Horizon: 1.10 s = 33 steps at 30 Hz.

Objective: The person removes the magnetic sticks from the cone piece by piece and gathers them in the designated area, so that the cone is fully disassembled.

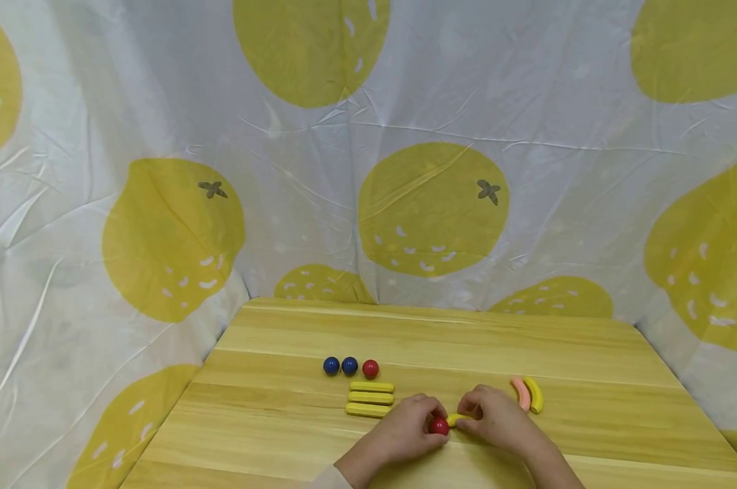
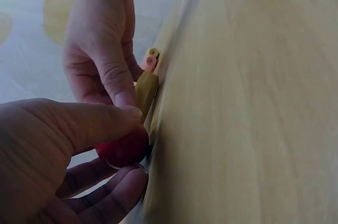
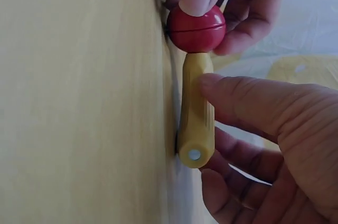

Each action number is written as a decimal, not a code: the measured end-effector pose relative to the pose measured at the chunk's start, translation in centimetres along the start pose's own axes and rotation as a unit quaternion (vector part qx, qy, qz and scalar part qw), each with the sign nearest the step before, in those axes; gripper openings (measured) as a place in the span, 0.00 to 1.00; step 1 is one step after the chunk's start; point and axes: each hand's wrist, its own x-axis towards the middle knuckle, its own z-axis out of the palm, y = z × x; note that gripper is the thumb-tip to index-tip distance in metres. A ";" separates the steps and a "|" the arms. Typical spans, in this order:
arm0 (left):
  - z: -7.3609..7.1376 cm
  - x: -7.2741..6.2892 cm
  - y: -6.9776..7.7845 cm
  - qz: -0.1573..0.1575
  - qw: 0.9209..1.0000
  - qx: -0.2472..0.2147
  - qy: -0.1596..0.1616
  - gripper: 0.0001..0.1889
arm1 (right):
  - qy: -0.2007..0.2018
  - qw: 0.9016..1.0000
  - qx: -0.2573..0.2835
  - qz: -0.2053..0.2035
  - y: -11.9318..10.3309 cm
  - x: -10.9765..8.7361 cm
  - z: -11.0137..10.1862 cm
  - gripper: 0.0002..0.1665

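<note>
My left hand [image 1: 407, 428] pinches a red ball [image 3: 196, 34] between thumb and fingers, low over the wooden table. The ball has a thin seam round its middle. With thumb and fingers my right hand [image 1: 498, 418] holds a yellow magnetic rod [image 3: 195, 110], which has a silvery disc in its near end. In the right wrist view the rod's far end meets the ball. From the head camera, the fingers hide part of both pieces.
Left of the hands lie several straight yellow rods [image 1: 371, 399]. Behind them sit two blue balls [image 1: 350, 366] and another red ball [image 1: 371, 369]. To the right are a curved pink rod [image 1: 519, 392] and a curved yellow rod [image 1: 534, 395]. A lemon-print cloth [image 1: 307, 197] hangs behind the table [image 1: 270, 394].
</note>
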 end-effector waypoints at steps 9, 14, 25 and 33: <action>-0.2 0.2 -0.5 -0.006 0.997 -0.076 0.000 0.08 | -0.034 0.998 0.027 -0.034 0.3 0.1 0.1 0.06; -0.5 0.1 -0.6 -0.013 0.995 -0.101 -0.003 0.10 | -0.035 0.998 0.030 -0.040 0.4 0.1 0.2 0.07; -0.5 0.3 -0.9 -0.010 0.995 -0.100 -0.016 0.08 | -0.043 0.998 0.042 -0.033 0.5 0.1 0.2 0.07; -0.6 0.2 -0.9 -0.017 0.996 -0.084 -0.019 0.13 | -0.044 0.997 0.047 -0.032 0.5 0.1 0.3 0.07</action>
